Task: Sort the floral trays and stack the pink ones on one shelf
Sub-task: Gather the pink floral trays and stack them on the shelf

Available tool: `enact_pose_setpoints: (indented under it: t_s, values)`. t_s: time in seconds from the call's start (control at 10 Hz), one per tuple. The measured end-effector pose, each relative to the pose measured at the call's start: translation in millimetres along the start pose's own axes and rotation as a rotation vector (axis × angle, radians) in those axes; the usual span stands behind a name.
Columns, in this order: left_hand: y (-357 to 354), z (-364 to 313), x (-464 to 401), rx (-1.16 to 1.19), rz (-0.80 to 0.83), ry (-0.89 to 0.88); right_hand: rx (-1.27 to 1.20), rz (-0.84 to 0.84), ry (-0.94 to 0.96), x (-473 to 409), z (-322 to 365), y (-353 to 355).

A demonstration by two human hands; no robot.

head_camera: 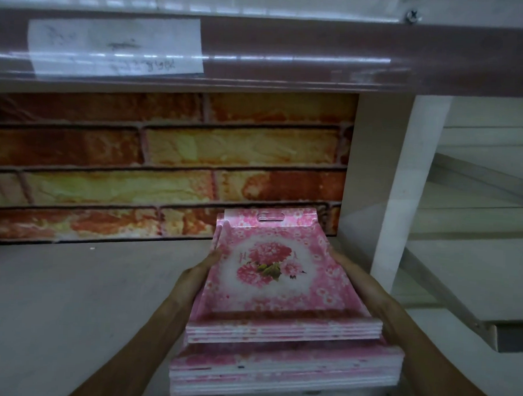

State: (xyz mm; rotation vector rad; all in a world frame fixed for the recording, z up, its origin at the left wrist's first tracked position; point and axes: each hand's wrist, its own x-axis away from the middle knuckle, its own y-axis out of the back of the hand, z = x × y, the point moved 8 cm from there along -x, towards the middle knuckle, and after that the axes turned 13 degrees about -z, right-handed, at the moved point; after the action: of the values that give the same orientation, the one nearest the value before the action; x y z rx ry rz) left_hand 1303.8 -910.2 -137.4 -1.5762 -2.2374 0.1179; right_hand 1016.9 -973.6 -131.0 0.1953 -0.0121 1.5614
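Note:
A stack of several pink floral trays (268, 277) sits on the grey shelf (67, 293), with its far end near the back wall. The top group of trays lies slightly set back on a wider lower group (287, 368). My left hand (198, 276) grips the left side of the upper trays. My right hand (356, 281) presses against their right side, with its fingers mostly hidden behind the tray edge. The top tray shows a pink flower print and a handle slot at its far end.
A brick-pattern panel (165, 162) lines the back of the shelf. A white upright post (406, 190) stands just right of the trays. Above hangs a shelf edge (292, 54) with a paper label (116, 48). More grey shelves (477, 269) lie to the right.

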Motion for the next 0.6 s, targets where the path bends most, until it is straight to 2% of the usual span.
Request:
enact_pose_setpoints:
  t_s: [0.1,0.2,0.3,0.4,0.5,0.6]
  values:
    - [18,-7,4,-0.097,-0.177,-0.103,-0.202,0.183,-0.077,35,12,-16]
    - [23,-8,16,-0.099,-0.226,-0.115,-0.339,0.184,-0.159,35,6,-17]
    - [24,-13,40,-0.042,-0.247,-0.146,-0.329,0.179,-0.146,30,-1,-17]
    - [31,-27,58,-0.049,-0.291,-0.287,-0.227,0.039,-0.103,26,0,-9]
    - [40,-40,83,-0.034,-0.331,-0.384,-0.215,0.014,-0.059,24,7,-9]
    - [55,-49,113,-0.022,-0.375,-0.463,-0.202,0.089,-0.008,47,25,-27]
